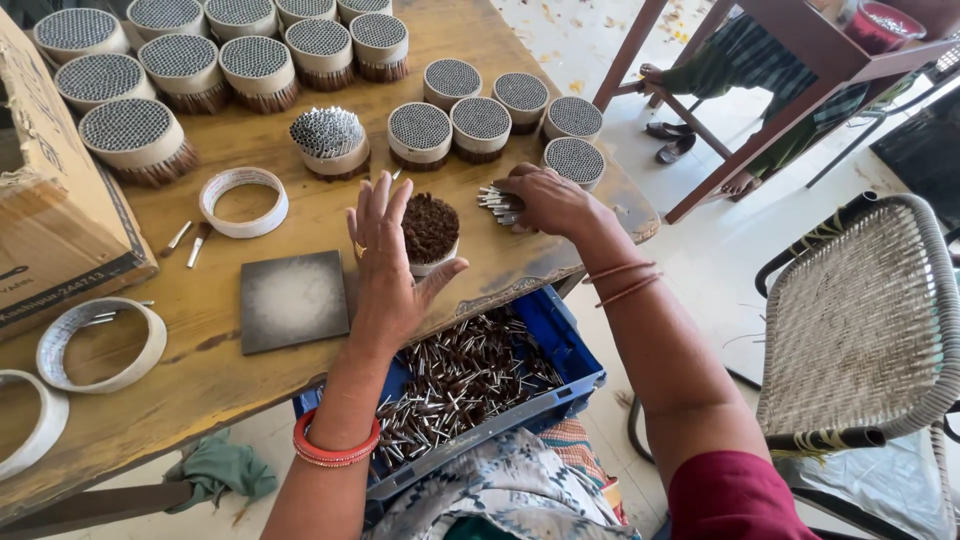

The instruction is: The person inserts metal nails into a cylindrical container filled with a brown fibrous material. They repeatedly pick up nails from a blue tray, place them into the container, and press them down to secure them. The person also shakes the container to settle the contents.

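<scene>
Sunlit concrete floor runs off to your right, past a woven chair (860, 320); before you a worn wooden bench (150, 400) carries the work. Keep your left hand (385, 262) as it stands, fingers spread, palm pressed against the side of the half-filled bundle (430, 232), so the paper band stays round while the tubes go in. Your right hand (548, 200) lies palm down over a small fan of loose silver-tipped tubes (494, 201), fingers curled on them; square their ends before lifting, and I'd judge a few at a time will seat better than a fistful.

At the left edge, a cardboard box (55, 215) stands with its contents hidden. Under the bench edge, near your lap, a blue plastic crate (560, 345) holds a loose heap of brown tubes with metal ends. Finished banded bundles (130, 135) fill the far side, faces packed tight. Empty paper rings (243, 202) lie near a dark square tile (293, 300).
</scene>
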